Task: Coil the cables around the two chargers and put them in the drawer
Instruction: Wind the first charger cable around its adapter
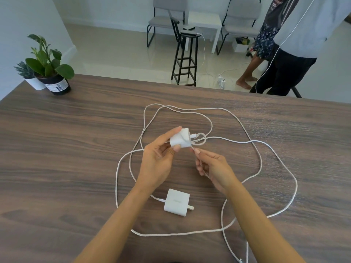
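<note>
My left hand [158,162] holds a small white charger [179,140] above the wooden table [76,149], thumb and fingers curled round its body. The charger's white cable [201,138] makes a small loop just right of it. My right hand [212,168] pinches that cable right below the charger. A second, larger white charger [176,203] lies flat on the table near me, prongs pointing right, its cable plugged in on its left side. Long white cable loops [275,154] sprawl over the table around both hands. No drawer is in view.
Two potted plants [47,67] stand at the table's far left corner. Beyond the table's far edge are a black stool [186,57], grey chairs and a power strip on the floor. Two people stand at the far right [284,59].
</note>
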Action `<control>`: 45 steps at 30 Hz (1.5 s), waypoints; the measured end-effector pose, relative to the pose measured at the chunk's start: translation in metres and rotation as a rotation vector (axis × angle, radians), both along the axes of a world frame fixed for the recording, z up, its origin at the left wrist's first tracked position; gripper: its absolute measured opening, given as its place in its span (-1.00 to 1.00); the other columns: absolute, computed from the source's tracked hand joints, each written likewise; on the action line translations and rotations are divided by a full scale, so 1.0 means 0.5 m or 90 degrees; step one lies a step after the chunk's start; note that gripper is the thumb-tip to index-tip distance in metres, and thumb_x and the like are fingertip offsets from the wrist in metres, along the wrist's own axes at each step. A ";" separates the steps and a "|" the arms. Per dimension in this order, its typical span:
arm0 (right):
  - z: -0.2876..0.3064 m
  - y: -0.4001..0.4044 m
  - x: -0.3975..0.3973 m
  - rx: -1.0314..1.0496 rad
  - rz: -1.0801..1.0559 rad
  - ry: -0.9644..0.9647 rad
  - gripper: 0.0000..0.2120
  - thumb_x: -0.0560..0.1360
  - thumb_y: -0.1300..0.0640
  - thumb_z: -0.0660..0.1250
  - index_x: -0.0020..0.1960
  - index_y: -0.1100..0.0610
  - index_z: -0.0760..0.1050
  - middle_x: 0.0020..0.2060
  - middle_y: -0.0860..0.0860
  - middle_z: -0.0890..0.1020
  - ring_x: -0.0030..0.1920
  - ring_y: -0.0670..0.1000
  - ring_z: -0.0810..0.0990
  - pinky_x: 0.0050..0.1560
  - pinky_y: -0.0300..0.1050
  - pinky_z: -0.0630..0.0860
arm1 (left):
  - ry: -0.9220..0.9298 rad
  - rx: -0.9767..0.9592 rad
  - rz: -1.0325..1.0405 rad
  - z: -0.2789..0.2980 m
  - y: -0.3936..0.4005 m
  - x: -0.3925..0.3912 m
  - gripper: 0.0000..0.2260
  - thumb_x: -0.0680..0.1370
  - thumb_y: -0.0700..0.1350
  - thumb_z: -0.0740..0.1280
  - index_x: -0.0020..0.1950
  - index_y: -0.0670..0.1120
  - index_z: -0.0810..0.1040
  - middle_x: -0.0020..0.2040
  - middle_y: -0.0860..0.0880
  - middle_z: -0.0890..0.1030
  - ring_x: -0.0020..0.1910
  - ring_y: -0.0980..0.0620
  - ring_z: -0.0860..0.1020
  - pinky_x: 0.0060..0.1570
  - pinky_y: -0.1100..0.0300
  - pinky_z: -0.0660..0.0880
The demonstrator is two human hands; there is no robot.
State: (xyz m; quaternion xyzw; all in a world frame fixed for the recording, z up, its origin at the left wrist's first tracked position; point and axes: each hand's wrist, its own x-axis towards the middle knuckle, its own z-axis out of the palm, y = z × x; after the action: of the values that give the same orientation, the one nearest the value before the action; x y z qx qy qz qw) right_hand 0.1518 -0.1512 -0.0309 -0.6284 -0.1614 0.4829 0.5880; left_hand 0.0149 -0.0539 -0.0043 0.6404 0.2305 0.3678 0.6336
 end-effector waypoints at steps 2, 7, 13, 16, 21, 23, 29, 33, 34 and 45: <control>-0.004 -0.009 -0.003 -0.008 0.006 0.000 -0.84 0.51 0.11 0.34 0.02 0.09 0.66 -0.40 0.00 0.51 -0.43 -0.07 0.41 -0.40 -0.24 0.30 | -0.015 -0.028 0.021 0.003 0.001 0.002 -0.64 0.52 -0.37 0.30 0.23 -0.02 0.51 0.11 0.16 0.63 0.18 0.18 0.55 0.14 0.34 0.45; -0.006 -0.028 -0.021 -0.028 0.021 -0.298 -0.85 0.53 0.14 0.32 -0.01 0.02 0.66 -0.46 0.10 0.58 -0.33 -0.15 0.54 -0.20 -0.37 0.41 | -0.010 -0.008 0.105 0.011 0.024 0.013 -0.64 0.53 -0.37 0.29 0.29 -0.09 0.49 0.14 0.09 0.60 0.10 0.25 0.57 0.04 0.41 0.46; 0.006 -0.032 -0.047 -0.063 0.238 -0.796 -0.55 0.47 0.26 0.25 0.26 -0.13 0.49 -0.26 -0.02 0.69 -0.19 0.11 0.63 -0.18 -0.07 0.53 | 0.020 0.002 0.139 -0.009 0.030 0.036 -0.64 0.54 -0.33 0.30 0.30 -0.07 0.49 0.13 0.11 0.59 0.09 0.25 0.57 0.05 0.37 0.47; 0.032 -0.028 -0.053 -0.012 0.270 -0.918 -0.58 0.36 0.30 0.35 0.13 -0.06 0.59 -0.37 -0.02 0.61 -0.33 0.16 0.60 -0.42 -0.13 0.42 | 0.066 0.089 0.158 -0.032 0.033 0.036 -0.64 0.53 -0.30 0.32 0.30 -0.05 0.51 0.20 -0.04 0.56 0.15 0.13 0.56 0.11 0.27 0.49; 0.093 -0.030 -0.032 0.043 0.193 -1.028 -0.69 0.26 0.29 0.41 -0.09 -0.04 0.63 -0.43 -0.07 0.54 -0.46 0.11 0.54 -0.56 -0.18 0.41 | 0.128 0.165 0.165 -0.051 0.040 0.020 -0.62 0.52 -0.26 0.35 0.29 0.04 0.51 0.17 0.01 0.55 0.07 0.17 0.55 0.11 0.16 0.52; 0.117 -0.025 -0.022 0.059 0.175 -1.028 -0.75 0.32 0.25 0.35 -0.12 -0.05 0.63 -0.40 -0.06 0.57 -0.43 0.11 0.55 -0.54 -0.10 0.47 | 0.138 0.193 0.162 -0.055 0.041 0.016 -0.62 0.52 -0.23 0.34 0.29 0.08 0.50 0.15 0.01 0.54 0.06 0.11 0.55 0.09 0.09 0.53; 0.164 0.004 0.017 0.103 0.121 -0.973 -0.82 0.40 0.20 0.32 -0.20 -0.03 0.65 -0.31 -0.10 0.63 -0.43 -0.04 0.47 -0.44 -0.10 0.47 | 0.130 0.226 0.117 -0.051 0.008 0.010 -0.60 0.49 -0.22 0.29 0.29 0.09 0.49 0.15 -0.01 0.49 0.00 0.04 0.56 0.04 0.20 0.54; 0.174 0.034 0.053 0.088 0.064 -0.897 -0.82 0.42 0.17 0.38 -0.22 -0.09 0.66 -0.33 -0.19 0.57 -0.36 -0.14 0.41 -0.35 -0.13 0.44 | 0.087 0.194 0.050 -0.044 -0.024 0.006 -0.62 0.51 -0.24 0.30 0.30 0.00 0.51 0.18 -0.05 0.49 0.13 0.00 0.54 0.09 0.26 0.50; 0.171 0.041 0.060 0.083 0.061 -0.862 -0.82 0.42 0.17 0.40 -0.22 -0.10 0.66 -0.33 -0.18 0.58 -0.38 -0.12 0.40 -0.32 -0.12 0.43 | 0.070 0.171 0.035 -0.039 -0.032 0.006 -0.63 0.51 -0.26 0.30 0.30 -0.02 0.51 0.18 -0.06 0.49 0.15 -0.01 0.53 0.11 0.25 0.49; 0.122 0.053 0.068 0.094 0.117 -0.300 -0.93 0.35 0.16 0.45 -0.16 0.11 0.67 -0.30 -0.08 0.71 -0.21 -0.14 0.65 -0.13 -0.25 0.54 | -0.012 0.068 0.000 0.003 -0.057 -0.001 -0.61 0.54 -0.34 0.26 0.27 0.04 0.47 0.23 -0.04 0.53 0.25 0.09 0.49 0.20 0.32 0.40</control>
State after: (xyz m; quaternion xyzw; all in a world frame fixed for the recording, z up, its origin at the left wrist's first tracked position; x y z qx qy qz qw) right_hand 0.1855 -0.1248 0.0302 -0.6619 -0.3850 0.3616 0.5319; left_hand 0.0144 -0.0824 -0.0029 0.6699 0.2045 0.3860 0.6003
